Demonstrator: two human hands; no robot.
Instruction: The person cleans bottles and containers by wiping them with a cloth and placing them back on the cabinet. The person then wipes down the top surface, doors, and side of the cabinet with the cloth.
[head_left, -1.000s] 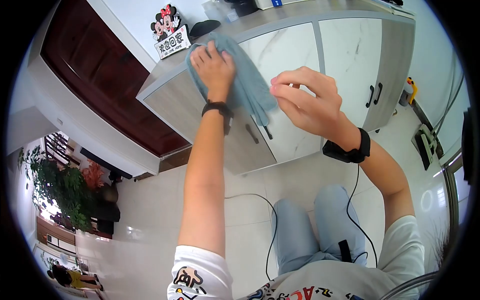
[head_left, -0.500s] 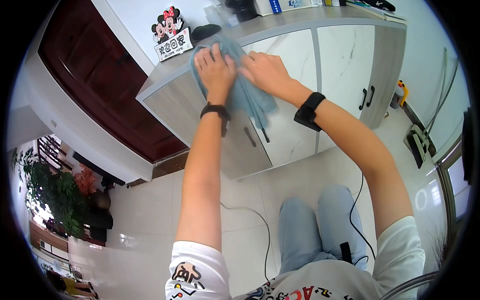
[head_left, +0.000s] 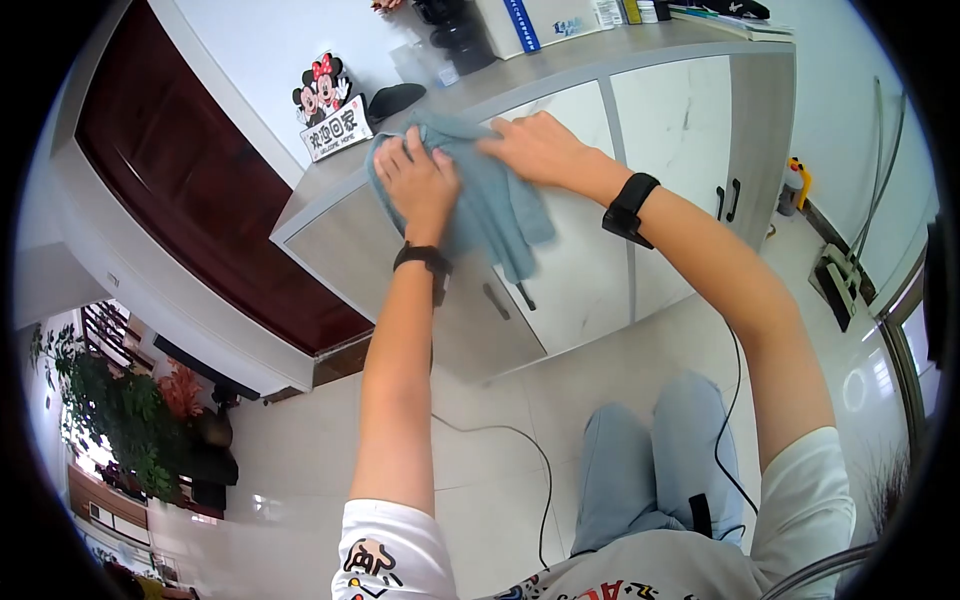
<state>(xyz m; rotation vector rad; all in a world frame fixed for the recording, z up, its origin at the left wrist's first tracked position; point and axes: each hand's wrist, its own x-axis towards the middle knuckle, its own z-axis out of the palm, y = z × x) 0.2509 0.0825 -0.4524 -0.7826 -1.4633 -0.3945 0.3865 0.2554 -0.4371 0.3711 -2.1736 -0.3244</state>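
Note:
A blue-grey cloth (head_left: 490, 205) hangs in loose folds in front of the cabinet, its upper part near the countertop edge. My left hand (head_left: 418, 188) lies over the upper left of the cloth with fingers bent onto it and the thumb apart. At the cloth's upper right, my right hand (head_left: 545, 150) is closed, fingertips pinching the cloth; they are slightly blurred. The lower end of the cloth partly covers a black door handle (head_left: 525, 297). A black band (head_left: 422, 258) is on my left wrist, and a black strap (head_left: 630, 208) is on my right.
On the cabinet (head_left: 690, 110) stand a cartoon welcome sign (head_left: 335, 125), a dark rounded object (head_left: 396, 101), a black vase-like object (head_left: 460, 38) and several small boxes. A thin cable (head_left: 500, 428) runs across the tiled floor. A dark red door (head_left: 200, 170) is at the left.
The view has tilted, so the cabinet and both hands sit lower in it. Both hands stay at the cloth, and its lower right part hangs a little differently.

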